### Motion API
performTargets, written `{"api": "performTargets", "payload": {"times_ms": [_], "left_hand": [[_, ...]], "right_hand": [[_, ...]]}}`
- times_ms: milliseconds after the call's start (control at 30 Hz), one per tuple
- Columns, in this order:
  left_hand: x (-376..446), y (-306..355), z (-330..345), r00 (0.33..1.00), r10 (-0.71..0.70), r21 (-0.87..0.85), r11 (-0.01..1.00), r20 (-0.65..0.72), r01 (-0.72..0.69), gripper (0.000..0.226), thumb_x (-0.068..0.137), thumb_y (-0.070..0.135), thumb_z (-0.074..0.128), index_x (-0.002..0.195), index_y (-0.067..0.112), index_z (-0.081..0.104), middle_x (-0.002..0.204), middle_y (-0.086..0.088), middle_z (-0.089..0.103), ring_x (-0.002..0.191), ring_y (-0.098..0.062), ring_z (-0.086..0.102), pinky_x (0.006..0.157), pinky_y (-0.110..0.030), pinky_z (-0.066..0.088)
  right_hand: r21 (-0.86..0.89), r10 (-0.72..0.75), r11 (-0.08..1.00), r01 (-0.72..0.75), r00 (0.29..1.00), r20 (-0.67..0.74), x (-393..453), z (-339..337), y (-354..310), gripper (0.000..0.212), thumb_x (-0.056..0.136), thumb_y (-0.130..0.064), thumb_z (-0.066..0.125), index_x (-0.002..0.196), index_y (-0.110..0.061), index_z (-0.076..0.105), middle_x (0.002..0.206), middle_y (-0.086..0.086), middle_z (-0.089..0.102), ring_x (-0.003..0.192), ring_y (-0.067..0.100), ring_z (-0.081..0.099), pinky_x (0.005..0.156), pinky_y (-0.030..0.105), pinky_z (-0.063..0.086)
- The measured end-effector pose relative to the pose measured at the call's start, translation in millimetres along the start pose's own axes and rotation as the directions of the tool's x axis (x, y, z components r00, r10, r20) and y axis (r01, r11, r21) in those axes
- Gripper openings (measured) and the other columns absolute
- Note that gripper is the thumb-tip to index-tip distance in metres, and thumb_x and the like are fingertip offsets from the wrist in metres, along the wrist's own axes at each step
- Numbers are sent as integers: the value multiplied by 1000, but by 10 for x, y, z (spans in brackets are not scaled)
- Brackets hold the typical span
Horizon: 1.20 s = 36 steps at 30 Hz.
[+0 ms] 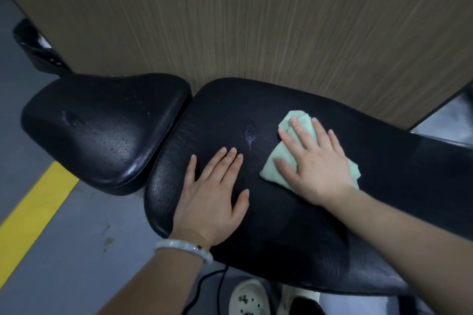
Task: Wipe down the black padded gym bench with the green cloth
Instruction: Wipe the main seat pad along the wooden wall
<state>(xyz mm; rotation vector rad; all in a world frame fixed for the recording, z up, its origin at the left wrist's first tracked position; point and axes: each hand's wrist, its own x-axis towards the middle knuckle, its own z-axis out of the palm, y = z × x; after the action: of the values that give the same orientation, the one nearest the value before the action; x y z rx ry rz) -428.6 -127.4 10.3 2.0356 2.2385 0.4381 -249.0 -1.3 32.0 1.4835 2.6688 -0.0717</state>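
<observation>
The black padded gym bench runs across the view in two pads: a long back pad point(294, 225) and a shorter seat pad point(102, 130) to its left, split by a narrow gap. Water drops and wet smears show on both pads. The light green cloth point(294, 123) lies crumpled on the back pad's far side. My right hand point(314, 158) presses flat on top of it, fingers spread, hiding most of the cloth. My left hand point(215, 194) rests flat on the back pad's near left end, fingers apart, holding nothing. A wet patch point(250, 135) sits between the two hands.
A wood-grain wall panel point(256, 20) stands right behind the bench. Grey floor with a yellow line point(33, 212) lies at the left. A black cable point(204, 286) hangs below the bench near my white clogs point(248, 299). Black gym equipment point(35, 46) sits at far left.
</observation>
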Motion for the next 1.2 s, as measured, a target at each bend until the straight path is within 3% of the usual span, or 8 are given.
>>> {"api": "performTargets", "payload": {"times_ms": [167,267,500,733,1067,1200], "left_hand": [[15,11,-1,1000,-5,-7,1000,7,5,66,91,49,28,149,19,38,156,7,32,147,-7,17,118,-54,12],[14,4,2,1000,-3,-9,1000,1,3,65,90,49,31,147,18,41,155,6,35,146,-9,21,117,-56,16],[11,-12,0,1000,1,-21,1000,6,-1,66,91,50,29,149,20,38,156,7,31,147,-7,16,118,-52,8],[6,-4,9,1000,5,-4,1000,-11,-5,64,91,48,33,146,17,43,154,5,37,145,-9,23,117,-53,13],[3,-2,2,1000,5,-4,1000,-16,-5,65,91,49,30,147,18,42,154,6,36,146,-9,21,116,-52,10],[14,-4,10,1000,8,-4,1000,-23,-8,65,91,48,32,146,17,43,154,5,37,145,-9,23,116,-53,13]], "right_hand": [[-23,20,1000,-20,1000,0,380,-40,119,83,77,-68,-7,154,-39,6,163,-9,-6,149,26,-9,120,46,-1],[-15,14,1000,-15,1000,-7,569,-47,193,75,85,-68,2,154,-38,9,163,-9,-5,149,26,-7,120,46,0],[12,-7,1000,8,1000,-17,786,-82,281,76,84,-67,6,154,-38,13,163,-9,-4,149,30,-1,120,46,5],[-15,-25,1000,25,1000,1,652,-76,245,87,75,-70,-8,155,-37,7,163,-8,-6,148,31,-3,120,44,1],[-17,-103,994,103,995,11,88,-13,139,82,81,-69,-7,154,-36,8,162,-9,-7,149,31,-7,119,44,-1],[6,-139,990,139,990,12,80,-11,167,79,80,-71,-4,153,-40,7,154,-16,-16,149,27,-10,119,42,-1]]}}
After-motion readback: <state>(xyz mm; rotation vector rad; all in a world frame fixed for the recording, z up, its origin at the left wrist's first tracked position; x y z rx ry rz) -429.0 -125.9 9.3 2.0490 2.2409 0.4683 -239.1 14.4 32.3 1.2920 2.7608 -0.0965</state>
